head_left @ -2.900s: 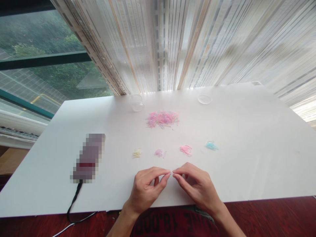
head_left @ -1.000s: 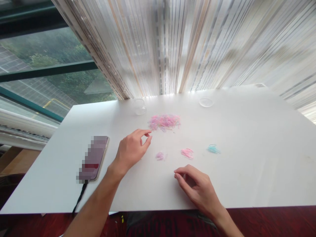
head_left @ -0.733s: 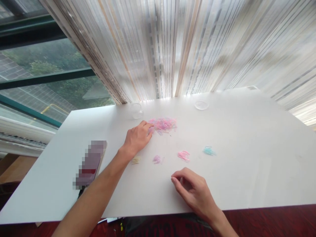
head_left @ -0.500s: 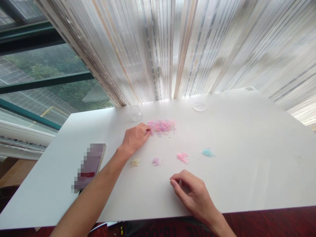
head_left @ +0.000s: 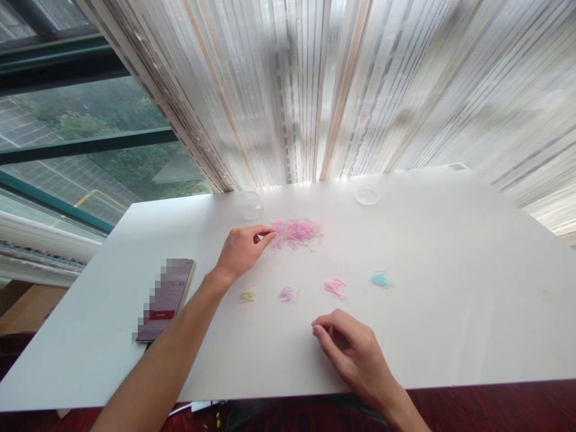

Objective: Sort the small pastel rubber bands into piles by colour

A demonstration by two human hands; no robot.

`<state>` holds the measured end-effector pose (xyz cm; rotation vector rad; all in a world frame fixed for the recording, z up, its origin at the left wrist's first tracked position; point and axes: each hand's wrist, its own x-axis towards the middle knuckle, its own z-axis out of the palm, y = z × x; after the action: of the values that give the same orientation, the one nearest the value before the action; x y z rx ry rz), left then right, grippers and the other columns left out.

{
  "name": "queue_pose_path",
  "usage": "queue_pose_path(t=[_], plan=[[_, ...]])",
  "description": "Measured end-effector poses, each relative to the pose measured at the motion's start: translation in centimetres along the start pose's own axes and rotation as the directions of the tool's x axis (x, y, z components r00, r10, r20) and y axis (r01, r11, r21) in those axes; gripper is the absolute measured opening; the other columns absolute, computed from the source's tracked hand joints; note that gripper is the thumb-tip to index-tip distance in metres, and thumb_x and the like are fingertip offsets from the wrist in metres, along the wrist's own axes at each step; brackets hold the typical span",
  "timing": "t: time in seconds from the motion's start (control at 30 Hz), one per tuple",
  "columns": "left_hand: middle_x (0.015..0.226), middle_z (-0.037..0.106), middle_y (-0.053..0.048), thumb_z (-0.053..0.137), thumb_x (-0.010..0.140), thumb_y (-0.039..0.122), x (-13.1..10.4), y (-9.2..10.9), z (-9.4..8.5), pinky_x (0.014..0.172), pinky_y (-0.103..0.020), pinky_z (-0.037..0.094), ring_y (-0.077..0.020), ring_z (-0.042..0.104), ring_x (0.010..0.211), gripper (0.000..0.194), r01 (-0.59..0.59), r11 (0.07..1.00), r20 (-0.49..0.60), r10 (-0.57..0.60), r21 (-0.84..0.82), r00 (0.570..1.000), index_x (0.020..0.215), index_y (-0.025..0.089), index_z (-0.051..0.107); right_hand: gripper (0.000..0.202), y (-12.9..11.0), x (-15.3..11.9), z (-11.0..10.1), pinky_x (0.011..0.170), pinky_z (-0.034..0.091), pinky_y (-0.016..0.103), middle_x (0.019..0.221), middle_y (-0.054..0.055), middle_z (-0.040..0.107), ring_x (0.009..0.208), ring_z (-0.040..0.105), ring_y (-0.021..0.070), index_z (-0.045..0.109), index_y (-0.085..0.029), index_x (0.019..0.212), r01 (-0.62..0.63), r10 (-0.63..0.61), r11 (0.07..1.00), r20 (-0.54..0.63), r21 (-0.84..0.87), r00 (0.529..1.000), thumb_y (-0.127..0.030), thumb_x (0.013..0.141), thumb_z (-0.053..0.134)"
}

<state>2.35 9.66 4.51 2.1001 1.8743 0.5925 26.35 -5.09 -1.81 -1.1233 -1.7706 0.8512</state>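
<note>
My left hand point(head_left: 245, 247) reaches to the left edge of a loose pile of pink and lilac rubber bands point(head_left: 297, 231). Its thumb and forefinger are pinched together; anything between them is too small to make out. Near the table's front edge rests my right hand point(head_left: 353, 348), fingers curled and thumb against the forefinger, with nothing visible in it. Between the hands and beyond lie small sorted groups in a row: yellow bands point(head_left: 248, 294), lilac bands point(head_left: 287, 294), pink bands point(head_left: 335, 288) and blue bands point(head_left: 381, 279).
A clear round container point(head_left: 250, 205) stands behind the pile, and a clear lid point(head_left: 366, 196) lies farther right. A phone point(head_left: 166, 300) lies left of my left forearm on the white table point(head_left: 450, 288). A striped curtain point(head_left: 306, 90) hangs along the back edge.
My left hand has shifted slightly, its thumb and forefinger now showing a clearer pinch at the pile's edge. A lilac band sits looser beside its group. The right hand keeps its pose.
</note>
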Motion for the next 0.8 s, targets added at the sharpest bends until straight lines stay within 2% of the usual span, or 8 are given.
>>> queue_pose_path(t=[0.07, 0.1, 0.17, 0.27, 0.37, 0.53, 0.67, 0.8], plan=[[0.085, 0.084, -0.003, 0.067, 0.096, 0.041, -1.3, 0.4, -0.1, 0.060, -0.024, 0.054, -0.0139, 0.066, 0.056, 0.027, 0.023, 0.990, 0.008, -0.022, -0.140, 1.000, 0.102, 0.022, 0.085, 0.014, 0.0, 0.0, 0.0, 0.065, 0.052, 0.024, 0.077, 0.000, 0.070, 0.065, 0.063, 0.0141, 0.069, -0.022, 0.091, -0.003, 0.003, 1.000, -0.003, -0.003, 1.000, -0.019, 0.101, 0.059], [0.087, 0.084, -0.004, 0.068, 0.095, 0.043, -2.2, 0.8, -0.1, 0.054, -0.023, 0.052, -0.0125, 0.063, 0.052, 0.029, 0.052, 0.958, 0.018, -0.048, -0.281, 0.999, 0.100, 0.020, 0.085, 0.014, 0.1, 0.0, 0.0, 0.064, 0.052, 0.024, 0.077, 0.000, 0.070, 0.065, 0.064, 0.0141, 0.069, -0.022, 0.091, -0.004, 0.004, 1.000, -0.005, -0.004, 1.000, -0.019, 0.101, 0.059], [0.088, 0.084, -0.006, 0.072, 0.091, 0.044, -4.3, 1.5, 0.0, 0.048, -0.022, 0.049, -0.0102, 0.057, 0.048, 0.028, 0.109, 0.846, 0.055, -0.094, -0.522, 0.994, 0.096, 0.019, 0.085, 0.013, 0.1, 0.0, 0.0, 0.063, 0.052, 0.023, 0.079, 0.000, 0.072, 0.064, 0.064, 0.0138, 0.070, -0.023, 0.094, -0.003, 0.003, 1.000, -0.019, 0.000, 1.000, -0.019, 0.101, 0.060], [0.081, 0.082, -0.006, 0.074, 0.089, 0.040, -7.8, 2.8, 0.8, 0.044, -0.020, 0.046, -0.0086, 0.052, 0.046, 0.024, 0.151, 0.720, 0.100, -0.112, -0.677, 0.989, 0.093, 0.019, 0.085, 0.010, 0.2, -0.1, 0.0, 0.063, 0.053, 0.023, 0.083, 0.001, 0.075, 0.065, 0.066, 0.0135, 0.071, -0.023, 0.101, 0.007, -0.006, 1.000, -0.056, 0.014, 0.998, -0.020, 0.100, 0.061], [0.078, 0.081, -0.004, 0.077, 0.088, 0.032, -10.6, 3.8, 2.3, 0.046, -0.018, 0.045, -0.0076, 0.052, 0.047, 0.015, 0.135, 0.671, 0.078, -0.115, -0.729, 0.990, 0.091, 0.020, 0.085, 0.011, 0.2, -0.1, -0.1, 0.065, 0.056, 0.022, 0.086, 0.001, 0.077, 0.069, 0.069, 0.0139, 0.071, -0.023, 0.108, 0.022, -0.020, 0.999, -0.071, 0.037, 0.997, -0.021, 0.099, 0.064], [0.081, 0.079, -0.002, 0.077, 0.089, 0.022, -13.4, 4.8, 4.6, 0.055, -0.018, 0.047, -0.0076, 0.054, 0.053, 0.008, 0.019, 0.605, 0.033, 0.012, -0.796, 0.999, 0.091, 0.022, 0.085, 0.013, 0.3, -0.2, -0.2, 0.067, 0.057, 0.022, 0.087, 0.000, 0.078, 0.071, 0.070, 0.0139, 0.071, -0.024, 0.111, 0.032, -0.029, 0.998, -0.056, 0.063, 0.998, -0.024, 0.099, 0.066], [0.085, 0.080, -0.004, 0.077, 0.090, 0.024, -14.3, 4.7, 5.5, 0.055, -0.019, 0.047, -0.0089, 0.057, 0.056, 0.009, 0.087, 0.552, 0.119, 0.021, -0.829, 0.993, 0.092, 0.022, 0.085, 0.013, 0.3, -0.1, -0.2, 0.066, 0.058, 0.022, 0.089, 0.002, 0.079, 0.074, 0.072, 0.0149, 0.071, -0.024, 0.111, 0.030, -0.027, 0.998, -0.077, 0.047, 0.997, -0.022, 0.099, 0.066], [0.078, 0.078, -0.004, 0.078, 0.088, 0.029, -14.8, 4.2, 5.8, 0.053, -0.018, 0.044, -0.0095, 0.054, 0.056, 0.012, 0.156, 0.570, 0.166, -0.035, -0.807, 0.985, 0.094, 0.021, 0.085, 0.011, 0.0, 0.2, 0.0, 0.067, 0.057, 0.022, 0.088, 0.001, 0.078, 0.073, 0.070, 0.0138, 0.073, -0.024, 0.105, 0.076, -0.072, 0.996, -0.074, 0.056, 0.995, -0.018, 0.099, 0.066]])
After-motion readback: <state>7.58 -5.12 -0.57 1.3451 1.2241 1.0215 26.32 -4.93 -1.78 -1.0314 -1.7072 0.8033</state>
